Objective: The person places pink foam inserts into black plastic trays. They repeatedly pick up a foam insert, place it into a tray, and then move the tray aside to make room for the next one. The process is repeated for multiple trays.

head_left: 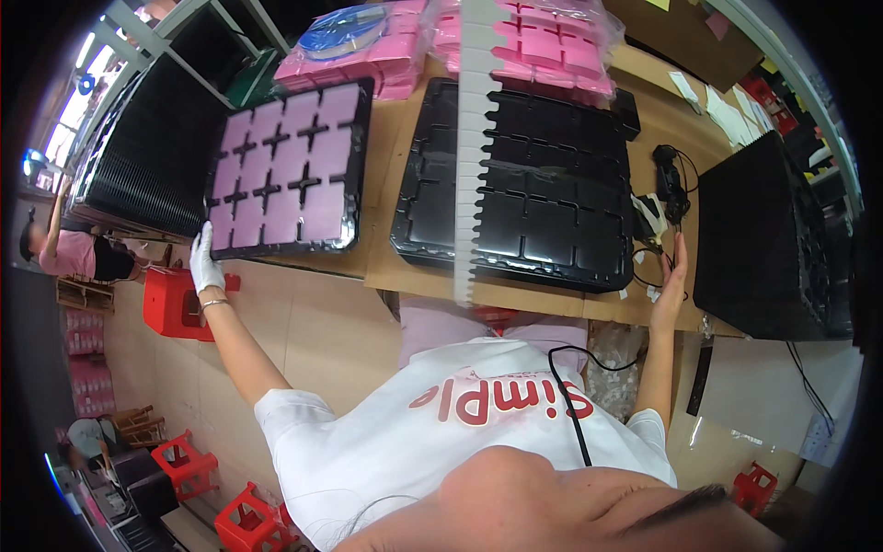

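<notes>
So the left hand (pixel 206 262), in a white glove, has hold of a black compartment tray (pixel 313 189) by its lower left corner. The cells in that tray are filled with flat pink pieces (pixel 278 213), with black cross-shaped dividers showing between them. It sits tilted at the left end of the bench (pixel 384 175), which looks covered in brown cardboard.

The right hand (pixel 674 281) is bare and up at the front edge of the bench, fingers pointing away from the body, right by a thin black cable (pixel 676 189). Honestly can't tell if it's gripping anything or just resting there.

Middle of the bench has a wide pile of black trays (pixel 552 198), and a white notched strip (pixel 467 147) runs across the view in front of it. Behind that are pink packs (pixel 552 41) in clear plastic, and over on the left pack there's a blue coil (pixel 342 32).

Tall tray stacks on both sides too: one at far left (pixel 152 147), another at the right (pixel 759 230). Red stool (pixel 175 304) on the floor just below the left hand, and a co-worker in a pink top (pixel 74 253) further off to the left.
</notes>
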